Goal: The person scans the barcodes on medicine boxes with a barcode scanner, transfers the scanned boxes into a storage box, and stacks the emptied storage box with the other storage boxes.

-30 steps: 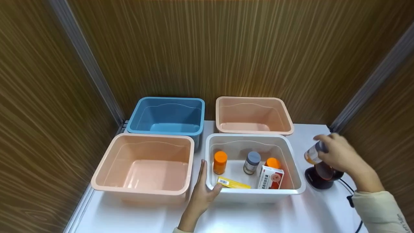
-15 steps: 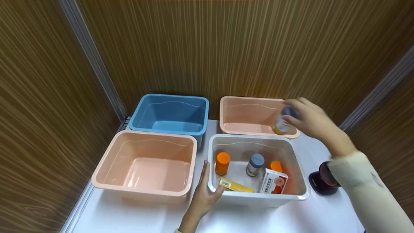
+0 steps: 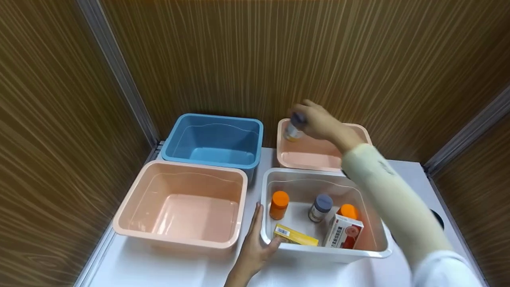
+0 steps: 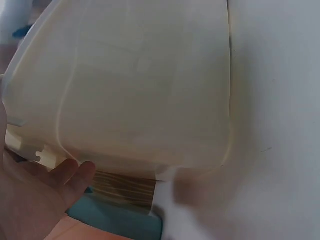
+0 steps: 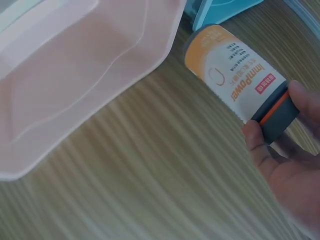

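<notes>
In the head view my right hand reaches over the back right pink bin. It grips a supplement bottle by its dark grey cap. In the right wrist view its white and orange label reads ImmPower, and the bottle tilts, base toward the upper left. At the near left corner of the white bin is my left hand, straight fingers along the outer side, thumb at the front rim. That bin holds two orange-capped bottles, a grey-capped bottle, a yellow box and a white-and-red box.
A blue bin stands at the back left, with a larger pink bin in front of it. Wood-grain walls close off the back and sides. The right sleeve covers part of the white bin and mostly hides a black device.
My right hand has carried the bottle from beside the black device at the right, up and left, over the back right pink bin. The left hand keeps its place at the white bin's corner.
</notes>
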Motion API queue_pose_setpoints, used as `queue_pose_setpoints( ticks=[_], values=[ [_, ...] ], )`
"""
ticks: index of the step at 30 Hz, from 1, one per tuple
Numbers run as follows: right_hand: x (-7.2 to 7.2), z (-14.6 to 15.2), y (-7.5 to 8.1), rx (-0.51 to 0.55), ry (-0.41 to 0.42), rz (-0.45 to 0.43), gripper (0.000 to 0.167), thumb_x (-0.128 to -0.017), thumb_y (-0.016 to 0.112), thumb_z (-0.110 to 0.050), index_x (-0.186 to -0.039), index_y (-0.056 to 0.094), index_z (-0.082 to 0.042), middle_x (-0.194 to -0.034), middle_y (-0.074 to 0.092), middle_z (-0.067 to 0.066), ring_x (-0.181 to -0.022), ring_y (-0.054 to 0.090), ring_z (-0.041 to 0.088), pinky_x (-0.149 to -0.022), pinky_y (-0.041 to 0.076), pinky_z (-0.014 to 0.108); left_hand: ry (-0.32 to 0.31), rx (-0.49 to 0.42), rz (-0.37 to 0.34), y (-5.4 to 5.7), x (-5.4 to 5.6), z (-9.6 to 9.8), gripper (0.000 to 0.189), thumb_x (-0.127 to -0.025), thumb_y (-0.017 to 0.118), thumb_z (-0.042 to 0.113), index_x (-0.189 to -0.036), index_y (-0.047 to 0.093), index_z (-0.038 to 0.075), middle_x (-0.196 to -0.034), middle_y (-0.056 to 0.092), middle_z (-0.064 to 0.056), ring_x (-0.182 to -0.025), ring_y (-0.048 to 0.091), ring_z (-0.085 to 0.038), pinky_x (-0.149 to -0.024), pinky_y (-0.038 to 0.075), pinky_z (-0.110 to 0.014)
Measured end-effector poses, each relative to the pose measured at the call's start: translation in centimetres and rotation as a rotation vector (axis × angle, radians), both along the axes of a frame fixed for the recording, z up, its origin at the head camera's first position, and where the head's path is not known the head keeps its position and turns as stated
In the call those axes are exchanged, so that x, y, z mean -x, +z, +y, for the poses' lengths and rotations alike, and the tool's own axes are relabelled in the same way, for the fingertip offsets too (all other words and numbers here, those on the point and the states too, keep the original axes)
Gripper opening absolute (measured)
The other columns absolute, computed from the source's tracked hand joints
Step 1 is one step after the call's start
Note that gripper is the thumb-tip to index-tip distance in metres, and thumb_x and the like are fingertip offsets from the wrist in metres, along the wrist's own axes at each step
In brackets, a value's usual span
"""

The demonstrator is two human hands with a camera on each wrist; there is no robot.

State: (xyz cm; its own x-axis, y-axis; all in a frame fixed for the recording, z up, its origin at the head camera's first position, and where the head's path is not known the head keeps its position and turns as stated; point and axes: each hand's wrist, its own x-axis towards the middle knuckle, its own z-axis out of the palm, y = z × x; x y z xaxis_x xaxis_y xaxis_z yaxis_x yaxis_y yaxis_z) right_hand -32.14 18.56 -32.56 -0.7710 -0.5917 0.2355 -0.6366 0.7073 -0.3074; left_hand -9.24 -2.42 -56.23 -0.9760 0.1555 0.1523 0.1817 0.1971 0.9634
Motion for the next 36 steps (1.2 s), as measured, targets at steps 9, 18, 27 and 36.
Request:
queue_pose_setpoints(
  ticks=[9,18,27,36],
  values=[
    [3.4,-6.4,-0.2,0.105,-0.135,-0.200,0.041,-0.095,0.067,-0.005,-0.135,0.059,-0.006,-0.128,0.052,0.017,-0.123,0.049,0.035,-0.099,0.047,0.051,0.011,-0.002,0.043,0.2,-1.6,0.2,0.096,-0.090,0.072,0.042,-0.164,0.015,0.017,-0.168,0.010,-0.007,-0.151,0.014,-0.028,-0.117,0.016,-0.052],
    [5.2,-9.6,-3.6,0.086,-0.203,-0.264,0.043,-0.094,0.066,-0.002,-0.136,0.057,-0.004,-0.134,0.050,0.019,-0.126,0.046,0.034,-0.101,0.046,0.050,-0.014,-0.007,-0.003,0.5,-3.1,0.7,0.096,-0.090,0.074,0.038,-0.164,0.013,0.025,-0.169,0.009,-0.003,-0.151,0.014,-0.026,-0.117,0.016,-0.053],
    [5.5,-10.9,-6.7,-0.003,-0.195,-0.263,0.035,-0.097,0.063,-0.004,-0.132,0.061,-0.004,-0.125,0.054,0.017,-0.114,0.053,0.031,-0.097,0.050,0.044,-0.046,-0.048,-0.089,0.8,-4.6,1.3,0.095,-0.091,0.071,0.042,-0.164,0.012,0.029,-0.169,0.005,0.004,-0.152,0.009,-0.024,-0.118,0.011,-0.053],
    [4.9,-12.1,-8.6,-0.116,-0.253,-0.353,0.044,-0.101,0.059,-0.006,-0.145,0.054,-0.009,-0.135,0.052,0.015,-0.118,0.052,0.029,-0.101,0.048,0.047,-0.063,-0.025,-0.129,1.3,-6.2,1.2,0.094,-0.090,0.071,0.046,-0.163,0.012,0.036,-0.168,0.006,0.008,-0.152,0.009,-0.020,-0.118,0.011,-0.050]
  ],
)
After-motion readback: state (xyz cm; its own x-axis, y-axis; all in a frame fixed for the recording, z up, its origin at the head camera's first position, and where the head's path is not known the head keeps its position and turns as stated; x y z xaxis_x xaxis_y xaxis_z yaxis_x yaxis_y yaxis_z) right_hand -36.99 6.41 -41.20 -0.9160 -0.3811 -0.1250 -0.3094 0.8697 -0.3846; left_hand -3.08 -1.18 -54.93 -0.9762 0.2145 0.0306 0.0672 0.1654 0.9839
